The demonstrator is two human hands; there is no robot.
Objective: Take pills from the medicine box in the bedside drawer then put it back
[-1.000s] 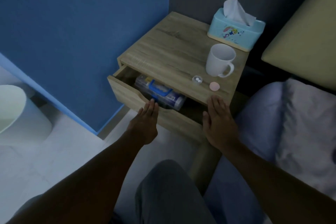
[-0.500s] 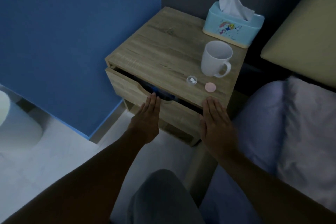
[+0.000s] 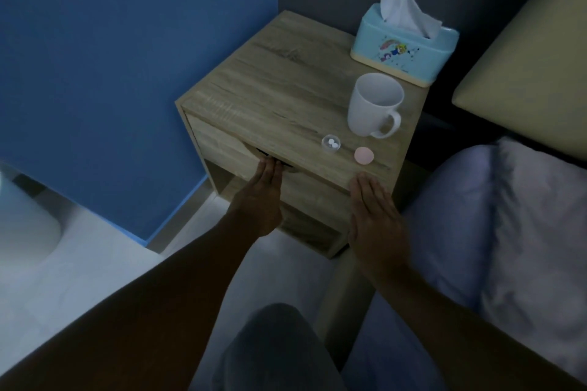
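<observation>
The left hand (image 3: 259,200) lies flat, grip open, fingertips pressed to the drawer (image 3: 222,149) front at its notch; the drawer sits nearly flush in the bedside cabinet (image 3: 270,82). The medicine box is hidden from view. A clear cap (image 3: 331,143) holds 2 white pills (image 3: 332,143). The right hand (image 3: 376,219) is also spread flat, empty, fingertips at the cabinet's front edge.

Both forearms are bare right up to the bottom edge of the view, with no sleeve, watch or ring on the left hand (image 3: 259,200) or the right hand (image 3: 374,219). One knee (image 3: 276,349) shows between them in grey trousers (plain, unpatterned cloth).
</observation>
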